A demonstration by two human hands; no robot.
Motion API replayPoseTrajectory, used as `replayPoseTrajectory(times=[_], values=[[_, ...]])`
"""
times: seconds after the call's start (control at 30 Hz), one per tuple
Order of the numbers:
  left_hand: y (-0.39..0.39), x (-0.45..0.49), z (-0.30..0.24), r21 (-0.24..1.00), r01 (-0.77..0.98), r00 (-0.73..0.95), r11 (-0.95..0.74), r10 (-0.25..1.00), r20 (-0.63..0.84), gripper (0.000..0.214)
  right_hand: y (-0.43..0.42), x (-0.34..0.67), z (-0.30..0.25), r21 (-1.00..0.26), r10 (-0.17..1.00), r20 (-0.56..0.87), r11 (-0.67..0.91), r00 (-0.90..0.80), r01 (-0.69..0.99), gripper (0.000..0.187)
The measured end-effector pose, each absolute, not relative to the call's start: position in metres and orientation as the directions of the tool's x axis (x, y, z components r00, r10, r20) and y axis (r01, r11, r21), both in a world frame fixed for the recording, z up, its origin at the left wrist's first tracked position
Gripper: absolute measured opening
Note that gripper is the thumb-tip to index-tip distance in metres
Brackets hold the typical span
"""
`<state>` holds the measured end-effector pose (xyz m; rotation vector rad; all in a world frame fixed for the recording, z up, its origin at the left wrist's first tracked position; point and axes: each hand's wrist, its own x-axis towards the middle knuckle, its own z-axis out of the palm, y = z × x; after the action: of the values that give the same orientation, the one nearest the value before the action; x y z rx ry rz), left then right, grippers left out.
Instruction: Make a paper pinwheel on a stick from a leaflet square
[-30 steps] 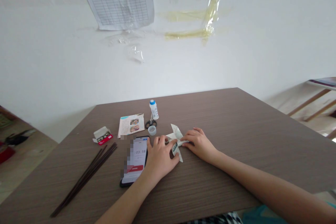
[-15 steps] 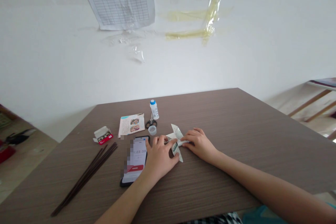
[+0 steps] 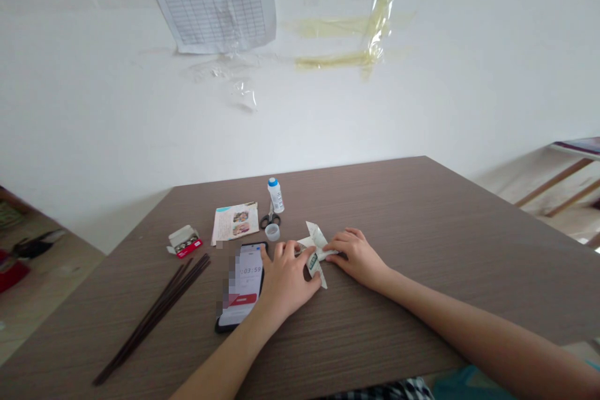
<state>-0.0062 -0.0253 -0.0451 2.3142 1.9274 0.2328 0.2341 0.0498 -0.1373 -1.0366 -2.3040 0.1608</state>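
A folded piece of printed paper (image 3: 317, 249) with pointed flaps lies on the brown table (image 3: 422, 219). My left hand (image 3: 284, 281) rests flat on its left part, fingers spread, thumb against the lower flap. My right hand (image 3: 357, 256) presses on its right part with curled fingertips. A phone (image 3: 244, 284) showing a timer lies just left of my left hand.
Behind the hands stand a small white bottle with a blue cap (image 3: 275, 195), scissors (image 3: 269, 219), a clear cap (image 3: 272, 232) and a printed leaflet (image 3: 235, 223). A small red and white box (image 3: 183, 242) and several dark sticks (image 3: 154, 315) lie at the left.
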Motion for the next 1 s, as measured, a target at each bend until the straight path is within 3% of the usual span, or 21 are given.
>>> replayPoseTrajectory(times=[0.4,0.6,1.0], values=[[-0.021,-0.010,-0.055,0.180,0.966,0.178,-0.187,0.982,0.069,0.057,0.050,0.234,-0.136,-0.354,0.727,0.454,0.678,-0.516,0.644,0.019],[-0.023,-0.013,-0.059,0.209,0.958,0.183,-0.195,0.980,0.079,0.067,0.050,0.233,-0.137,-0.348,0.723,0.467,0.679,-0.508,0.646,0.019],[-0.027,-0.006,-0.044,0.197,0.966,0.166,-0.168,0.986,0.026,0.055,0.047,0.232,-0.131,-0.347,0.721,0.474,0.680,-0.506,0.645,0.020]])
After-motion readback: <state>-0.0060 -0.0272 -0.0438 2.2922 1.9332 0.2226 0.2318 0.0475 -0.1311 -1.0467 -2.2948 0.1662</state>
